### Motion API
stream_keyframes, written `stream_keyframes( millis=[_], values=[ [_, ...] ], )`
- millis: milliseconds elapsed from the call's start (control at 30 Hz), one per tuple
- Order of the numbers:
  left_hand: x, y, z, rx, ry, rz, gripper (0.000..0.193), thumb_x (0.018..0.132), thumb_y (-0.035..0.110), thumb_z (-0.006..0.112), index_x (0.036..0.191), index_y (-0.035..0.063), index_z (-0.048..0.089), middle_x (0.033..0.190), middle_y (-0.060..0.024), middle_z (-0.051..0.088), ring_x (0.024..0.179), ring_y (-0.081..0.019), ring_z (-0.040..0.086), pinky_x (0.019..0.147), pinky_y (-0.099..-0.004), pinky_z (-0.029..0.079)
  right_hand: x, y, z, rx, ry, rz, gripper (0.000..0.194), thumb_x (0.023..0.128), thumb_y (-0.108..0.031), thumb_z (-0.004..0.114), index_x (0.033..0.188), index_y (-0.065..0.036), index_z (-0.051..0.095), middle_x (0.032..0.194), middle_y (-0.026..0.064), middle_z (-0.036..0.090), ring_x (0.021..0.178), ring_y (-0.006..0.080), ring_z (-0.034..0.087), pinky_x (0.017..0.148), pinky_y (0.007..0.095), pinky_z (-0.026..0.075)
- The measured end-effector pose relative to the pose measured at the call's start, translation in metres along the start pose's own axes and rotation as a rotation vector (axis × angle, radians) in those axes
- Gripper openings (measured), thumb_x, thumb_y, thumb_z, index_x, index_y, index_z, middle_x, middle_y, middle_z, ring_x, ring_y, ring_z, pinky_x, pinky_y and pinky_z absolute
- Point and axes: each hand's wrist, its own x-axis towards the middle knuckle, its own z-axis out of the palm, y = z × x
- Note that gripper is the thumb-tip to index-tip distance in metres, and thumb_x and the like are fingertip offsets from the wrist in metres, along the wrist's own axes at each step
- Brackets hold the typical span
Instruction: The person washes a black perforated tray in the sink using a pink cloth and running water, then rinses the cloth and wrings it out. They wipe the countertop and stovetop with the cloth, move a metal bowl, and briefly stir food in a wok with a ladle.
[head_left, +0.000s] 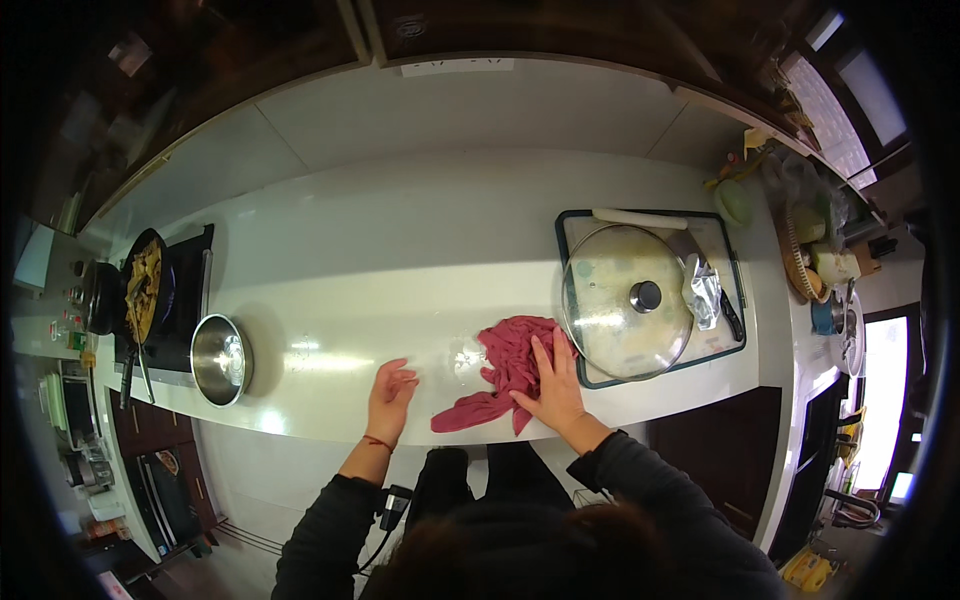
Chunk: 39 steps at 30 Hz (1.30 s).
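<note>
My right hand lies with spread fingers on a crumpled red cloth on the white countertop. One end of the cloth stretches left along the counter's front edge. My left hand hovers near that edge, left of the cloth, fingers loosely curled and holding nothing. Just right of the cloth, a glass pot lid with a black knob rests on a dark-rimmed cutting board. A knife, partly covered by a crumpled silvery wrapper, lies on the board beside a long whitish stick-like item.
A metal bowl stands at left near the hob, where a pan of food sits with its handle towards the front. A green gourd-like vegetable and a wicker basket of produce are at the right. Cupboards overhang the back.
</note>
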Motion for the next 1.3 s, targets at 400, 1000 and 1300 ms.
stream_keyframes(
  millis=[400, 1000, 1300],
  values=[
    [-0.076, -0.029, -0.129, -0.038, 0.094, -0.129, 0.034, 0.088, 0.003, 0.051, 0.121, 0.0096, 0.049, 0.102, -0.0029, 0.058, 0.089, -0.0141, 0.060, 0.075, -0.0263, 0.045, 0.014, -0.118, 0.142, -0.122, 0.000, -0.169, 0.081, 0.067, -0.047, 0.069, 0.139, -0.021, 0.041, 0.140, 0.0154, 0.037, 0.133, 0.0406, 0.026, 0.106, 0.0635, 0.019],
    [-0.064, -0.022, -0.196, 0.012, 0.021, -0.050, 0.023, 0.087, 0.003, 0.055, 0.109, 0.0075, 0.057, 0.095, -0.0013, 0.061, 0.086, -0.0121, 0.060, 0.075, -0.0249, 0.046, 0.044, -0.131, 0.102, 0.139, 0.338, 0.026, 0.070, 0.069, -0.020, 0.070, 0.134, -0.011, 0.046, 0.130, 0.0215, 0.048, 0.119, 0.0400, 0.044, 0.101, 0.0464, 0.036],
    [0.000, -0.011, -0.164, 0.018, -0.074, -0.059, 0.020, 0.090, 0.010, 0.058, 0.110, 0.0100, 0.057, 0.099, -0.0012, 0.063, 0.090, -0.0122, 0.060, 0.076, -0.0261, 0.046, 0.161, -0.025, 0.114, -0.316, 0.341, 0.588, 0.082, 0.077, -0.047, 0.065, 0.146, -0.021, 0.028, 0.150, 0.0169, 0.023, 0.137, 0.0418, 0.017, 0.103, 0.0704, 0.015]
  ],
)
